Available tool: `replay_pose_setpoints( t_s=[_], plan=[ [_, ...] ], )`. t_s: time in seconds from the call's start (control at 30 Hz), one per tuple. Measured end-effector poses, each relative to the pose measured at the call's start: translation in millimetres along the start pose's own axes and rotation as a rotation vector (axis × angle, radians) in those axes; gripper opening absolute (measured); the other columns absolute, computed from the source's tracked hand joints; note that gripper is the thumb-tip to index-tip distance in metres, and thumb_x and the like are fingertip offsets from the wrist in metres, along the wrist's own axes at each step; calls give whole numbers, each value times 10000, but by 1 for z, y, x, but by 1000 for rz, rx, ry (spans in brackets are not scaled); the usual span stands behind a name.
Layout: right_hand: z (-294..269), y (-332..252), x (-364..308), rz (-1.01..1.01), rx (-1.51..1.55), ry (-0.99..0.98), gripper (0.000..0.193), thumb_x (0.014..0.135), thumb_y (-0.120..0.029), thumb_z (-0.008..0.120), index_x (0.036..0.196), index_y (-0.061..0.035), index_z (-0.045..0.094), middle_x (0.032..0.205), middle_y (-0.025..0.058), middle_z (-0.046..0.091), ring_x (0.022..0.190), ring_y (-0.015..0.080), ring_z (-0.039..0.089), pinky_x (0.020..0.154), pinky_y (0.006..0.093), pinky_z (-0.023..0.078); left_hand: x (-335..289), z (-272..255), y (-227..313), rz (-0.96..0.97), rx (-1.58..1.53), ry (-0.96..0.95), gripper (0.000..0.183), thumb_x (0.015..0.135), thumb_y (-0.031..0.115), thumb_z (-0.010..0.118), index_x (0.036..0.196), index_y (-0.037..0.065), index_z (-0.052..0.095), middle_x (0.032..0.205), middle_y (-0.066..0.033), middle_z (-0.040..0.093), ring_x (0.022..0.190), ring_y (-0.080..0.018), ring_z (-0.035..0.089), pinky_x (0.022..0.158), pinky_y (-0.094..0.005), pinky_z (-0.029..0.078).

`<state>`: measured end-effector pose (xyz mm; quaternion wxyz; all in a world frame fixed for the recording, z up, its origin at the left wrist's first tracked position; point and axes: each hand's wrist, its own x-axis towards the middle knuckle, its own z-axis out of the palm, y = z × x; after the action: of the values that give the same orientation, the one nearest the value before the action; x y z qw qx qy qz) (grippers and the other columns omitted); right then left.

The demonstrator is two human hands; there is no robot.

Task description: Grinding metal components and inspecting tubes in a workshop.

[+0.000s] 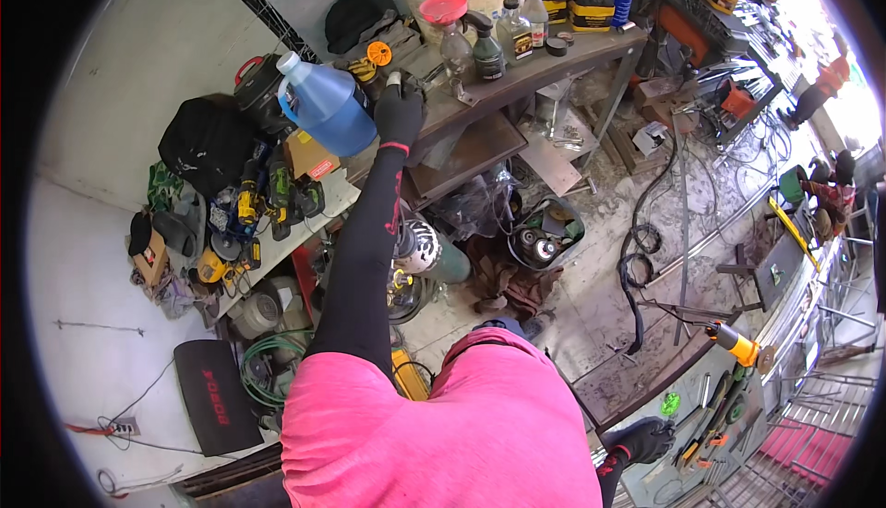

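Black-gloved, the left hand [401,113] is reaching to the far bench [604,44], its fingers curling at a small pale-topped thing [394,78]; whether they are gripping it, I cannot tell. Just left of that hand a blue jug [328,111] is standing, while farther right a red funnel [443,8] is sitting on a clear bottle [456,51]. Near right, the right hand [649,440] is showing over a grey table [666,478] beside a bright green piece [670,404], fingers bending, any hold being unclear

black-gloved left grip [401,116] just beside a blue jug [334,113], black-gloved right grip [649,440] near a bright green object [670,404]
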<state>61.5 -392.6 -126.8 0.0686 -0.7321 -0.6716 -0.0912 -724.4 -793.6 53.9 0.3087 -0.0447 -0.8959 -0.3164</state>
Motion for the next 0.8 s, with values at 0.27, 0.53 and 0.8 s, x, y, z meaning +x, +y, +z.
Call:
replay_pose_setpoints(
  t_s=[0.27, 0.53, 0.8],
  plan=[
    [-14, -2, 0, 8, 32, -47, 493, 1038, -401, 573, 1459, -160, 660, 1433, 94, 662, 1265, 364, 650, 1034, 519, 524, -25, -15, 17, 147, 313, 18, 370, 914, 247, 740, 1246, 84, 758, 1117, -208, 730, 1019, -418, 723, 900, -536, 570],
    [-9, -2, -2, -2, 11, -7, 529, 1043, -425, 560, 1485, -146, 641, 1527, 133, 629, 1315, 386, 632, 1069, 536, 509, -15, -24, 42, 382, 463, 178, 260, 903, 278, 753, 1107, 124, 800, 1143, -158, 697, 1091, -375, 672, 868, -551, 519],
    [-13, -2, -1, 15, 30, -51, 561, 1046, -445, 555, 1500, -126, 638, 1527, 162, 631, 1352, 401, 611, 1117, 535, 486, 2, 10, 20, 534, 658, -80, 217, 889, 291, 734, 1028, 156, 831, 1066, -124, 721, 969, -354, 692, 828, -539, 529]
  ],
)
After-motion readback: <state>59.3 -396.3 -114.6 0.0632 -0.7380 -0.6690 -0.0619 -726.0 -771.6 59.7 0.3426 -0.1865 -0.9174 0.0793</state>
